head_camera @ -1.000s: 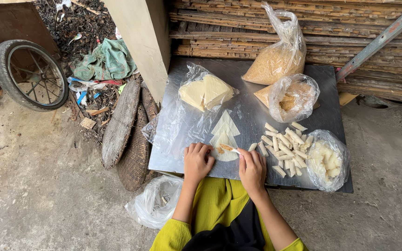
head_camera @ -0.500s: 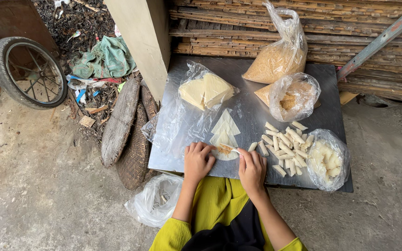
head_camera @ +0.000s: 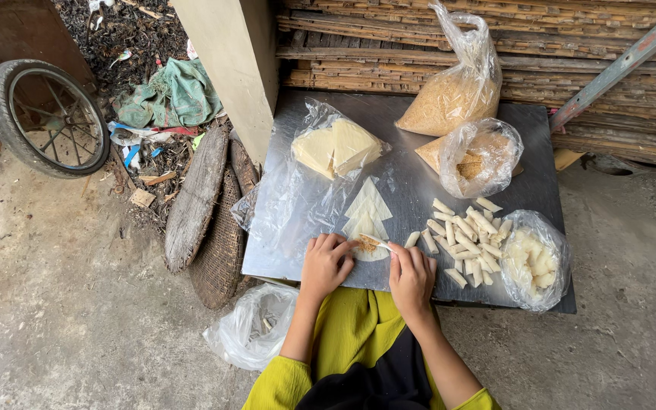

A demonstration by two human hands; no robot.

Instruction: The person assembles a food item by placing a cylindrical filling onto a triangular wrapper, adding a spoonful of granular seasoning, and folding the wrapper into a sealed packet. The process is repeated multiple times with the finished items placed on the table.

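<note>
1. Many finished rolls (head_camera: 465,231), short pale cylinders, lie heaped on the counter (head_camera: 540,144) at about 2 o'clock from the hands; more pale pieces sit in a clear bag (head_camera: 533,262) at 3 o'clock, at the counter's right edge. These look like the work already done.
2. One wrapper (head_camera: 368,247), pale with a spoonful of brown filling in its middle, lies at the counter's near edge, between the two hands. Judging by this, it is mid-fold, not yet rolled shut.
3. Left hand (head_camera: 326,262): fingers curled, pinching the wrapper's left edge. Right hand (head_camera: 411,277): fingers bent, thumb and forefinger gripping its right edge.
4. Still to be used: a few triangular sheets (head_camera: 368,205) at 12 o'clock, touching the wrapper in hand, and a thicker stack of sheets (head_camera: 335,148) in an open plastic bag further back at 11 o'clock.
5. Filling supply: two bags of brown crumb, one open (head_camera: 476,159) at 1 o'clock, one tall and knotted (head_camera: 453,95) behind it. Both look well stocked.
6. By these signs, a good share is done, with plenty of sheets left.
</note>
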